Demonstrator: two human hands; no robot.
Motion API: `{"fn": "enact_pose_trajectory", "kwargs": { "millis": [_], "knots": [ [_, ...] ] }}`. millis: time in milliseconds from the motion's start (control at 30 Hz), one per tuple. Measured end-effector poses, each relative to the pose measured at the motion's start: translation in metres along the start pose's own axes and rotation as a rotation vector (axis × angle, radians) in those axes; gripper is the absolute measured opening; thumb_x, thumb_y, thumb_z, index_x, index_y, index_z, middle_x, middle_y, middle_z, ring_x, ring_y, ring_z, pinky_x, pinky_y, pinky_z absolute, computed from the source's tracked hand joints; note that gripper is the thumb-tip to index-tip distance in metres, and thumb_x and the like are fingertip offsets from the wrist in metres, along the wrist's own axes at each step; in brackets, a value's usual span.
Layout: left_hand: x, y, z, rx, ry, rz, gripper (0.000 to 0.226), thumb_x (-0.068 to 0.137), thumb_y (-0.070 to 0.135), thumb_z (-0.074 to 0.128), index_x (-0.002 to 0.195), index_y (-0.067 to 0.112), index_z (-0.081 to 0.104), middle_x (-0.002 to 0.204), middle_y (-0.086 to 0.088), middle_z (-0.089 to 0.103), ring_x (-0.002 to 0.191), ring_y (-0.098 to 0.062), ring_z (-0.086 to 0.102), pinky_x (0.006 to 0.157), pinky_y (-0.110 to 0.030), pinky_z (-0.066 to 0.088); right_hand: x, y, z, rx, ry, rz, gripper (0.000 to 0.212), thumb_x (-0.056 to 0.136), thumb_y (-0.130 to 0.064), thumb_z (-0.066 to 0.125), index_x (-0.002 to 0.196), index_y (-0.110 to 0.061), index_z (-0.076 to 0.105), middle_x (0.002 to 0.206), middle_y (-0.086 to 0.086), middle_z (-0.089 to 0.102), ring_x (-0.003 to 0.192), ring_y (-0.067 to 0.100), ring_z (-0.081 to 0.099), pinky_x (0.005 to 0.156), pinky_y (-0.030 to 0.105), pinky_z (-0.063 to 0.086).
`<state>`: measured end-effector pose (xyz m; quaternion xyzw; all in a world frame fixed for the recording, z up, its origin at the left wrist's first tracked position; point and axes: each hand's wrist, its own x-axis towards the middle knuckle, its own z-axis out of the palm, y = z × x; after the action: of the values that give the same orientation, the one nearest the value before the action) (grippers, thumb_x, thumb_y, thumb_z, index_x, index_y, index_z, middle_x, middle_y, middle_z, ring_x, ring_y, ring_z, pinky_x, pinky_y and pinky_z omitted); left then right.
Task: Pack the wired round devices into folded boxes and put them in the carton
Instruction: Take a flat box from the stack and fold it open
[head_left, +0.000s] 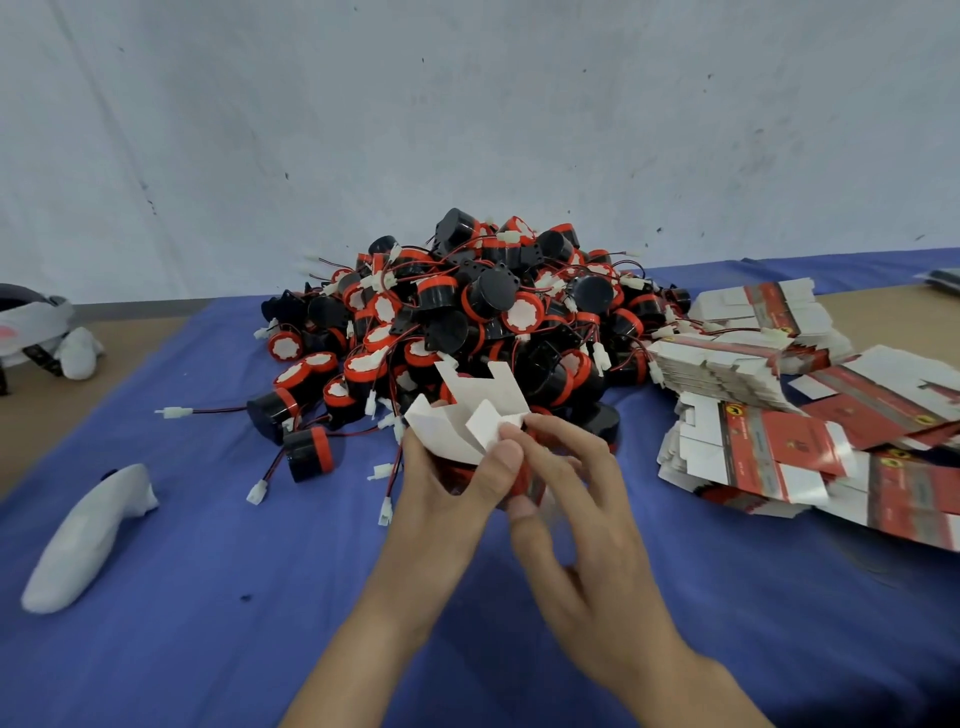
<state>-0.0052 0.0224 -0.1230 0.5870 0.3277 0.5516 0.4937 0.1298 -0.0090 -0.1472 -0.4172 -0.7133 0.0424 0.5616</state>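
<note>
Wired round devices (467, 322), black with red ends and white plugs on thin wires, are lying heaped in a big pile on the far middle of a blue cloth (208, 597). A few are spilling out toward the near left edge of the heap.

Just in front of the pile, a half-folded box (470, 415) is being held up between both hands, with its white flaps standing open and pointing away from the person. The left hand (441, 504) is gripping the box from the left, with its fingers curling round the body and its thumb pressing on a white flap. The right hand (587, 519) is pinching the box from the right, with its forefinger lying along the flap edge and its thumb pushing against the red side. Whether a device is sitting inside cannot be told.

On the right, flat boxes (769, 415), red and white, are lying fanned out in loose stacks, touching the right edge of the pile. On the near left of the cloth a white handle (88, 540) is lying alone. At the far left edge a white headset (31, 322) is resting on the brown table (31, 426). A pale wall (467, 104) is filling the background.
</note>
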Motion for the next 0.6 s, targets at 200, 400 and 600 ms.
{"fn": "enact_pose_trajectory", "kwargs": {
  "millis": [200, 400, 600],
  "knots": [
    [0.001, 0.000, -0.002, 0.029, -0.004, -0.014, 0.065, 0.074, 0.061, 0.067, 0.131, 0.038, 0.047, 0.121, 0.019, 0.067, 0.114, -0.006, 0.064, 0.092, -0.027, 0.056, 0.016, 0.005, -0.017, 0.276, 0.029, 0.278, 0.047, 0.095, -0.047, 0.055, 0.140, -0.036, 0.050, 0.131, -0.018, 0.057, 0.124, 0.012, 0.057, 0.095, 0.019, 0.047],
    [-0.006, 0.002, 0.002, 0.043, -0.177, -0.042, 0.051, 0.084, 0.067, 0.057, 0.130, 0.047, 0.052, 0.128, 0.011, 0.065, 0.120, -0.013, 0.063, 0.098, -0.034, 0.054, 0.022, 0.004, -0.029, 0.681, -0.270, 0.459, 0.047, 0.094, -0.045, 0.055, 0.141, -0.043, 0.052, 0.131, -0.008, 0.067, 0.119, 0.016, 0.065, 0.098, 0.030, 0.054],
    [-0.004, -0.002, 0.005, 0.065, -0.145, -0.028, 0.067, 0.085, 0.075, 0.046, 0.144, 0.044, 0.044, 0.136, 0.018, 0.060, 0.126, -0.003, 0.057, 0.107, -0.034, 0.044, 0.022, 0.004, -0.020, 0.643, -0.172, 0.407, 0.046, 0.099, -0.043, 0.052, 0.145, -0.042, 0.046, 0.135, -0.020, 0.062, 0.123, 0.003, 0.061, 0.093, 0.015, 0.049]
  ]
}}
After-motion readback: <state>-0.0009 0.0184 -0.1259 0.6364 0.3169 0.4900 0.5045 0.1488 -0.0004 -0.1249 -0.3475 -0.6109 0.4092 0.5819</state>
